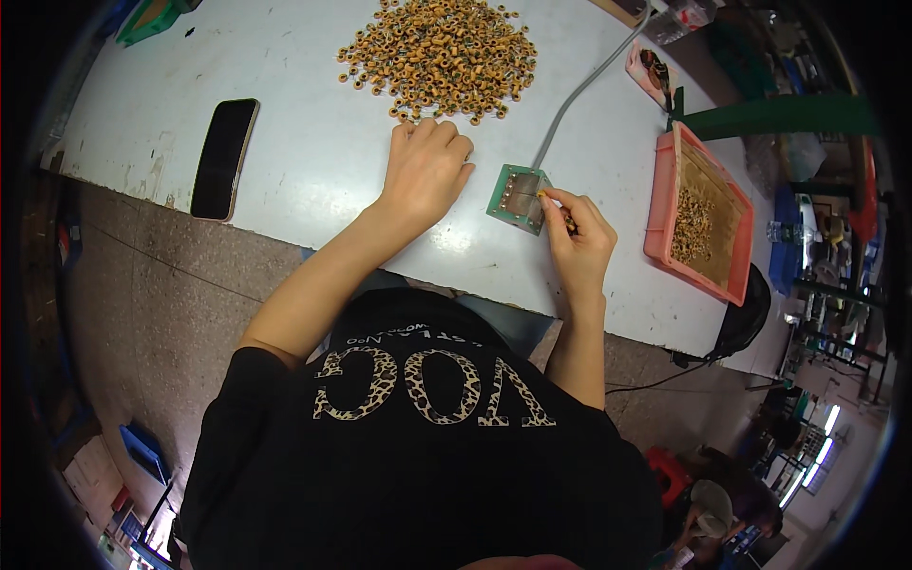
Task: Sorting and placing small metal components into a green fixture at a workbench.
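Observation:
A large heap of small orange-yellow ring coils (442,57) with wire leads lies on the white table's far side. My left hand (426,176) rests at its near edge, knuckles up and fingers curled; the fingertips and anything under them are hidden. Right of it sits a small box-shaped fixture (519,198) with green edges, a row of metal contacts and a grey cable. My right hand (581,233) pinches one ring coil (542,195) between thumb and forefinger at the fixture's right side. More coils show partly inside the curled fingers of that hand.
A pink tray (662,204) holding more coils stands at the right. A black phone (225,160) lies on the left of the table (304,161). The grey cable (581,90) runs to the back. A green bin (147,21) is far left; a black bag (746,313) hangs by the right edge.

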`<state>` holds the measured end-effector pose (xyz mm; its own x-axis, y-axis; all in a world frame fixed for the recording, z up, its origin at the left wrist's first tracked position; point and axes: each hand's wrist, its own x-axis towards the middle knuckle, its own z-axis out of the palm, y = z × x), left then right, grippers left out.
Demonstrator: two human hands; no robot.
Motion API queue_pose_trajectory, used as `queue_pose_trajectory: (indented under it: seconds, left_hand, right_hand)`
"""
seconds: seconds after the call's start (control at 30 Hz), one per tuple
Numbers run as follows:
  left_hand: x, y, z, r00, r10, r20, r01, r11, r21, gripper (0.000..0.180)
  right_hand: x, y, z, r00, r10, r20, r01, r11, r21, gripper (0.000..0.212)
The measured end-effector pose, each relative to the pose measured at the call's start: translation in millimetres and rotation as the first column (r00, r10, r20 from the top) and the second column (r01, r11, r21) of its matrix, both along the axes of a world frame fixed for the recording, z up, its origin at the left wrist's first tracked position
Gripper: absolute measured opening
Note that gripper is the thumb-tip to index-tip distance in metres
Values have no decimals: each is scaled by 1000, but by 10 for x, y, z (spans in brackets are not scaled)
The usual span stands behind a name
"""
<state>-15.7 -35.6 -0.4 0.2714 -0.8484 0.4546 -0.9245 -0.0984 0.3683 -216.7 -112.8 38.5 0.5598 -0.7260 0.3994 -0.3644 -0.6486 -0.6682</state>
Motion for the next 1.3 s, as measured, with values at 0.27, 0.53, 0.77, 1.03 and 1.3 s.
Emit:
queue_pose_trajectory:
  seconds: [0.27, 0.53, 0.77, 1.03, 1.3]
  left_hand:
    - [21, 7, 0, 998, -50, -28, 50, 999, -14, 9]
    - [-53, 81, 155, 831, -154, -535, 114, 988, -107, 18]
    - [-193, 155, 220, 140, -175, -975, 204, 968, -145, 21]
    - [-302, 230, 260, -397, -113, -911, 269, 935, -233, 22]
    - [-94, 327, 319, 580, -256, -774, 280, 954, -106, 20]
  right_hand:
    - [-5, -7, 7, 999, -6, -35, 5, 999, -34, 12]
    - [5, -9, -6, 1000, 15, 5, -15, 999, -34, 11]
    - [-57, -6, -4, 898, -191, 397, -175, 673, 719, 10]
    - [7, 144, 141, 939, -114, 324, -188, 620, 762, 15]
    - [-14, 58, 23, 963, -47, 266, -74, 901, 427, 13]
